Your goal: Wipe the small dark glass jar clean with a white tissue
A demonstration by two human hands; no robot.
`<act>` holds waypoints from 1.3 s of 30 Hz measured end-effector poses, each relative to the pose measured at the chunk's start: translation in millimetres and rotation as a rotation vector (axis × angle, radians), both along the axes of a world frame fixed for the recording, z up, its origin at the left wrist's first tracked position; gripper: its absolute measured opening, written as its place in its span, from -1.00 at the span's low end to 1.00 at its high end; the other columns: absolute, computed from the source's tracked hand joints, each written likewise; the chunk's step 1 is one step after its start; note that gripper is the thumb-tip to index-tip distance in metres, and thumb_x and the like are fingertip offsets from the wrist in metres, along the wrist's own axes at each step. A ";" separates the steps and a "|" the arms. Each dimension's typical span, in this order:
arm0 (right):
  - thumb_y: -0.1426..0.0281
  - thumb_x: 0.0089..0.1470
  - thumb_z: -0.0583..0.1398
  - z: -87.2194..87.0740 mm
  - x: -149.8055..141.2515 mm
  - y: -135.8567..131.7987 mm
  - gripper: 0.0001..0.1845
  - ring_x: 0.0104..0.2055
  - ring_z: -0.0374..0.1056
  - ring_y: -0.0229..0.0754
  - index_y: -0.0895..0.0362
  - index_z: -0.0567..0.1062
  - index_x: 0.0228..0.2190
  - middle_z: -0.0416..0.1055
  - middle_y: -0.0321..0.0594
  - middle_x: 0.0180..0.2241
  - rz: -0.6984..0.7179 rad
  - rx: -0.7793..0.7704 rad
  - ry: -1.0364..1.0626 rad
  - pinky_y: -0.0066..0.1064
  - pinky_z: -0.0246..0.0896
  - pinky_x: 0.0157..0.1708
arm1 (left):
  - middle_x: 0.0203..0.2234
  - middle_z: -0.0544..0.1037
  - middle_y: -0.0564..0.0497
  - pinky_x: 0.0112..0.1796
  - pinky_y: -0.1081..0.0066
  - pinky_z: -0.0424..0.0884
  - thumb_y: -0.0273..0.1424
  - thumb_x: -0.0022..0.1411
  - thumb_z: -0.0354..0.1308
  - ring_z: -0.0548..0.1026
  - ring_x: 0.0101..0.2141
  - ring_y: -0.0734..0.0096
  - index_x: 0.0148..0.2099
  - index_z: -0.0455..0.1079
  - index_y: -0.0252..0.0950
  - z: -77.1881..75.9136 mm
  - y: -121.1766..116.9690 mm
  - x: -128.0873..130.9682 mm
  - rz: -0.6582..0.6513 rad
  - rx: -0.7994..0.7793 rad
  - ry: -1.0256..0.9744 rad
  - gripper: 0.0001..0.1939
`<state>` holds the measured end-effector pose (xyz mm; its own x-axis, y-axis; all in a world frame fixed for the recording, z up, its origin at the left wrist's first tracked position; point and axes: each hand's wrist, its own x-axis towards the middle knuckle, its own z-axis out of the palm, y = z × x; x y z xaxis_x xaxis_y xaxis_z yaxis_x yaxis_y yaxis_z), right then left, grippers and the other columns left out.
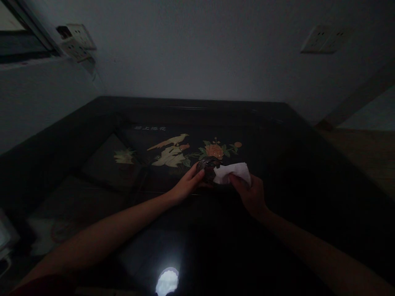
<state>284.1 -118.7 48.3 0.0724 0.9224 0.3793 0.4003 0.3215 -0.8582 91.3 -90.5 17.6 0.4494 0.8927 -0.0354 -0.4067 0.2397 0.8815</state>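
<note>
The scene is dim. My left hand [187, 186] grips a small dark shiny object [207, 167] and holds it just above a black lacquered table [277, 164]; I cannot make out what the object is. My right hand [251, 196] pinches a white cloth or tissue [232, 172] and presses it against the right side of that object. Both hands are closed, close together over the middle of the table. The table top under them bears an inlaid picture of birds [171, 150] and an orange flower [215, 150].
A pale wall stands behind the table, with a socket plate [324, 39] at the upper right and two more sockets [76, 41] at the upper left. A bright lamp reflection [167, 281] lies on the glossy table near me. Wooden floor [367, 156] shows at right.
</note>
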 end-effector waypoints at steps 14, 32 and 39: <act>0.14 -0.05 0.22 -23.3 15.1 27.5 -0.66 -0.48 0.26 -0.23 0.19 0.46 -0.47 0.38 -0.31 -0.54 -0.251 -0.172 0.330 -0.39 0.18 -0.46 | 0.18 0.22 -0.21 -0.28 0.30 0.48 -0.13 0.10 0.23 0.30 0.07 -0.03 0.17 0.15 -0.19 8.9 0.3 2.0 0.048 -0.057 -0.060 -0.36; 0.16 0.06 0.17 -26.7 13.3 24.9 -0.66 -0.28 0.35 -0.12 0.10 0.40 -0.18 0.44 -0.22 -0.28 0.004 -0.215 0.285 -0.31 0.27 -0.28 | 0.08 0.37 -0.21 -0.12 0.18 0.42 -0.19 -0.01 0.34 0.38 0.04 -0.02 0.15 0.17 -0.24 18.6 -4.6 0.6 0.117 -0.026 -0.004 -0.28; 0.17 0.01 0.24 -30.6 3.9 21.4 -0.52 -0.16 0.38 -0.06 0.03 0.32 -0.04 0.43 -0.20 -0.14 0.136 -0.311 0.369 -0.23 0.32 -0.17 | 0.18 0.26 -0.22 0.16 0.08 0.15 -0.15 -0.07 0.37 0.19 0.18 -0.04 0.27 0.06 -0.27 13.8 -6.8 -3.2 0.146 0.169 0.034 -0.08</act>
<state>288.0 -97.3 17.8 0.0212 0.9982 0.0565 0.0239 0.0560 -0.9981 88.2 -97.4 31.4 0.3159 0.9427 0.1075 -0.3957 0.0279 0.9179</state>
